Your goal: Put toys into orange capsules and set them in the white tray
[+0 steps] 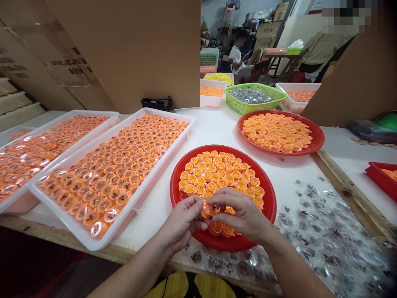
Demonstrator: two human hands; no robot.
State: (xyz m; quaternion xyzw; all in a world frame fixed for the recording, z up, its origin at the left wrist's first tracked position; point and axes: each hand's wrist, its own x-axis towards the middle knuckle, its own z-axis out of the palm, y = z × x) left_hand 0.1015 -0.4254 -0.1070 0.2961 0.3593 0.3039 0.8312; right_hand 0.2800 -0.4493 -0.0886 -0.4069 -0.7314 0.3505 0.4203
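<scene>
Over the near red tray (pixel 175 186), my left hand (pixel 182 221) pinches a small orange cup (pixel 205 212) between thumb and fingers. My right hand (pixel 242 211) closes its thumb and fingers at the cup's top, on what looks like a clear printed disc (pixel 213 209). Both hands meet at this piece, and the fingers partly cover it. Beneath them, the tray carries many little orange cups (pixel 221 174) with yellow bits inside. Loose clear printed discs (pixel 319 231) lie scattered on the table by my right forearm and along the front edge.
To the left, white plastic bins (pixel 145 194) hold rows of orange cups with printed discs. Behind stand a second red tray (pixel 319 136) of cups and a green basket (pixel 235 105) of discs. Cardboard panels (pixel 139 49) rise at the back. A seated person (pixel 237 58) is farther off.
</scene>
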